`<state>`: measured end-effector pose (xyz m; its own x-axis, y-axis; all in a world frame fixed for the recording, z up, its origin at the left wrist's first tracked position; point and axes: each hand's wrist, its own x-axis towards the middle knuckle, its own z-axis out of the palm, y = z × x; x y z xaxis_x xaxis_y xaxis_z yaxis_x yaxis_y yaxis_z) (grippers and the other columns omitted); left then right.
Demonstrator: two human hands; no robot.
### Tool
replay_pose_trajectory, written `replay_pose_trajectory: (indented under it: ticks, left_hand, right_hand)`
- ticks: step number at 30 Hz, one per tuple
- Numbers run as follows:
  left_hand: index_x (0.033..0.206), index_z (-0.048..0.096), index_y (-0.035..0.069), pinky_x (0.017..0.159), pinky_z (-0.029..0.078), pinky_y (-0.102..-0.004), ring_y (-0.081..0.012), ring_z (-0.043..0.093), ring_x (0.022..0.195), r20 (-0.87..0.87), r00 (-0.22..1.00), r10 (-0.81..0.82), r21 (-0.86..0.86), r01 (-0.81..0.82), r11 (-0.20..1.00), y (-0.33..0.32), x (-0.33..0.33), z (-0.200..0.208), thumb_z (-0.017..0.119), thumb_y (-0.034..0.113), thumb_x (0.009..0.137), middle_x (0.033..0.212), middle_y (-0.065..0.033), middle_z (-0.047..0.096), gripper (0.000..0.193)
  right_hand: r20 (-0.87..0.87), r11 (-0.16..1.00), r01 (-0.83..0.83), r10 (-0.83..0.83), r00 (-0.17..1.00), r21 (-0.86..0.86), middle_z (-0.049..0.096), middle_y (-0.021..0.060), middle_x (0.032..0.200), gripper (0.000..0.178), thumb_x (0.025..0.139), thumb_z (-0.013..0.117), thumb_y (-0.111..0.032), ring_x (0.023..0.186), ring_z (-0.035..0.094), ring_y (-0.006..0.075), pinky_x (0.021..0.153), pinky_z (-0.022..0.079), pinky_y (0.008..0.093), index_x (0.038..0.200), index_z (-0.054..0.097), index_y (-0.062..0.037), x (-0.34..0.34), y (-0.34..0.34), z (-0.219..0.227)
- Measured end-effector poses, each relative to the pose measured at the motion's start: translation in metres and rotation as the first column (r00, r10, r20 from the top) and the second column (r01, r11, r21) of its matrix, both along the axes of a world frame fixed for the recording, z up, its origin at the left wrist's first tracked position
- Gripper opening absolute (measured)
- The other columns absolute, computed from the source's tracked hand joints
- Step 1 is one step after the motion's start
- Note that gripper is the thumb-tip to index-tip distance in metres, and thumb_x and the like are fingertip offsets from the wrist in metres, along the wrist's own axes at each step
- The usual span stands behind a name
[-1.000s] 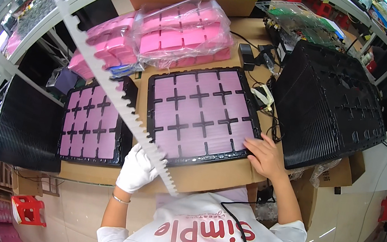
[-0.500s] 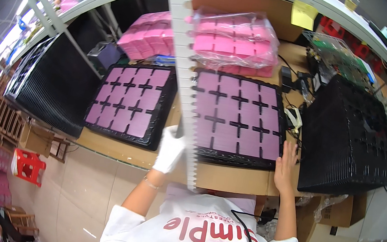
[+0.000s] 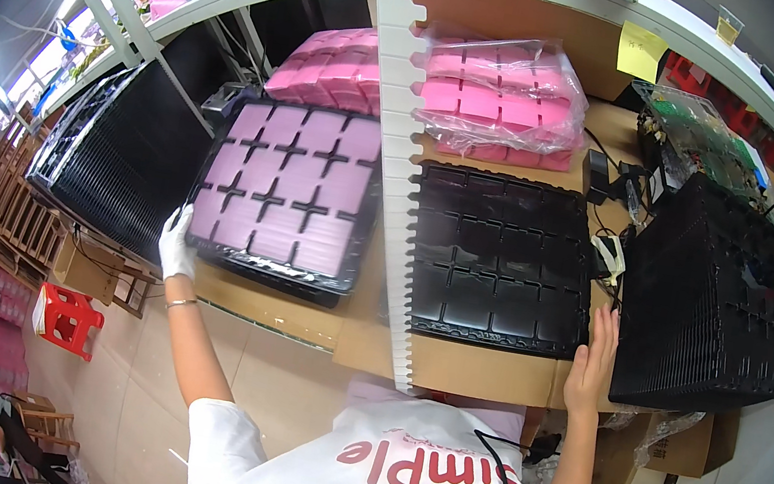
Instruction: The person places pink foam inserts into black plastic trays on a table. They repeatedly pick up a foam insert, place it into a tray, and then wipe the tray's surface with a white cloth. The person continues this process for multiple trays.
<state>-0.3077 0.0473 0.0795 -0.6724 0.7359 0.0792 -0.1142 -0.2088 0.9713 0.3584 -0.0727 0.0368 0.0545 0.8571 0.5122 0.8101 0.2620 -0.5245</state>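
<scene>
My left hand (image 3: 177, 244), in a white glove, grips the lower left edge of a black tray (image 3: 361, 248) whose cells carry purple-pink sheets (image 3: 290, 184). This tray is slightly blurred and lies over another black tray at the left of the bench. Bare and with its fingers stretched out, my right hand (image 3: 595, 361) rests at the right edge of a second black tray (image 3: 502, 260). No pink sheets show in that tray's cells.
Tall stacks of black trays stand at the far left (image 3: 116, 164) and right (image 3: 700, 312). Behind are bagged pink pads (image 3: 501, 98), cables and circuit boards (image 3: 703, 135). A white notched upright (image 3: 401, 143) crosses the bench between the trays.
The sheet-filled tray has gone from the right spot to the left with my left hand, exposing a black tray without sheets. My right hand stays by the right edge.
</scene>
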Motion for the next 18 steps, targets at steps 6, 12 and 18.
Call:
replay_pose_trajectory:
  ticks: [6, 12, 18]
  left_hand:
    - [0.126, 0.057, -0.001, 0.097, 0.047, -0.0371, -0.0245, 0.062, 0.108, -0.588, 0.809, -0.003, -0.410, -0.295, 0.863, 0.005, -0.115, -0.056, 0.078, 0.029, 0.081, 0.120, -0.0145, 0.064, 0.058]
    - [0.123, 0.060, 0.006, 0.110, 0.032, -0.0473, -0.0388, 0.042, 0.132, -0.902, 0.283, -0.327, -0.287, 0.172, 0.942, 0.000, 0.174, 0.025, 0.070, 0.030, 0.083, 0.141, -0.0238, 0.046, 0.048]
    - [0.131, 0.056, 0.015, 0.108, 0.030, -0.0585, -0.0353, 0.041, 0.135, -0.860, -0.250, -0.445, -0.494, 0.185, 0.850, -0.016, 0.214, -0.002, 0.058, 0.019, 0.087, 0.149, -0.0166, 0.040, 0.044]
  right_hand:
    - [-0.024, 0.997, -0.075, 0.074, 0.997, -0.034, 0.036, 0.0197, 0.149, 0.052, 0.101, 0.036, -0.031, 0.142, 0.026, 0.0387, 0.115, 0.018, 0.0486, 0.142, 0.039, 0.0005, -0.016, 0.008, 0.005]
    - [0.057, 0.999, -0.034, 0.034, 0.998, -0.012, 0.036, 0.0188, 0.149, 0.053, 0.100, 0.039, -0.033, 0.141, 0.028, 0.0383, 0.114, 0.021, 0.0486, 0.142, 0.041, 0.0000, -0.023, 0.012, 0.014]
    - [0.031, 0.984, -0.170, 0.172, 0.985, -0.054, 0.038, 0.0187, 0.147, 0.053, 0.100, 0.041, -0.034, 0.140, 0.029, 0.0394, 0.113, 0.022, 0.0492, 0.140, 0.042, 0.0002, -0.043, 0.021, 0.025]
